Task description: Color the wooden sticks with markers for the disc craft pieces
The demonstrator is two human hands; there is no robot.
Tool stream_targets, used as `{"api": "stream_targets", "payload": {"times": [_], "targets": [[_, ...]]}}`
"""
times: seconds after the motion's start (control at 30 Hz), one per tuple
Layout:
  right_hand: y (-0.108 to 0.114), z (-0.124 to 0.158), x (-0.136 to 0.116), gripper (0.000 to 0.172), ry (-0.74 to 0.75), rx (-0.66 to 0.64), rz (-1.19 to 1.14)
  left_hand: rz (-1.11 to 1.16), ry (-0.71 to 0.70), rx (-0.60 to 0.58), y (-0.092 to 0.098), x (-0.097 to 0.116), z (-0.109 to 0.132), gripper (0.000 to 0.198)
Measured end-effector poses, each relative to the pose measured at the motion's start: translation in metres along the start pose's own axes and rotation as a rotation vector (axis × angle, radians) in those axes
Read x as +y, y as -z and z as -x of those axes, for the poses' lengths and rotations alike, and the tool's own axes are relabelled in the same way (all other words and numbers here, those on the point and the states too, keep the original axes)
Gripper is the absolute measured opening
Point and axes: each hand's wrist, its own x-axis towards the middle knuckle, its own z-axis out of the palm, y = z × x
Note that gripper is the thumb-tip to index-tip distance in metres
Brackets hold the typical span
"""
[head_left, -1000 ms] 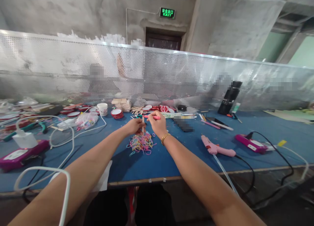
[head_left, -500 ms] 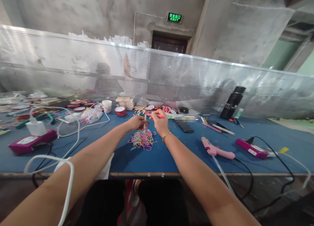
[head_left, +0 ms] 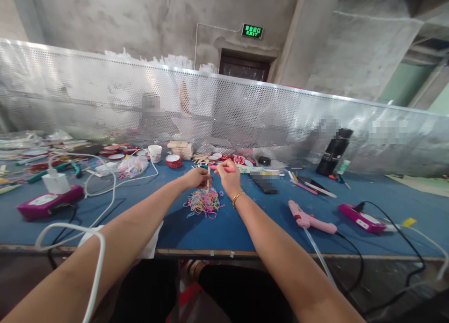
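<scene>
Both of my arms reach out over a blue table (head_left: 217,229). My left hand (head_left: 196,177) pinches a thin wooden stick (head_left: 208,175) and holds it upright. My right hand (head_left: 228,177) is closed round a pink pen (head_left: 224,169) with its tip at the stick. A heap of small coloured rubber bands (head_left: 203,204) lies on the table just under both hands.
A pink glue gun (head_left: 308,219) with a black cord lies to the right, a magenta box (head_left: 361,218) beyond it. At the left are a magenta box (head_left: 45,204), a white charger (head_left: 55,183) and white cables. A black bottle (head_left: 331,151) stands at the perforated metal screen (head_left: 105,103).
My hands stay together at the stick and the pen; only the camera view has shifted a little.
</scene>
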Motion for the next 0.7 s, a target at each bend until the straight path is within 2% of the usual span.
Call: {"api": "stream_targets", "payload": {"times": [0.33,0.7], "targets": [[0.0001,-0.0015,0.0000,0.015,0.010,0.031,0.003,-0.024,-0.020,0.007,0.0017,-0.0005,-0.0006,0.029],[-0.0002,-0.0009,-0.0003,0.014,-0.002,0.020,-0.018,-0.037,-0.012,-0.001,-0.0002,-0.0007,-0.0010,0.021]]}}
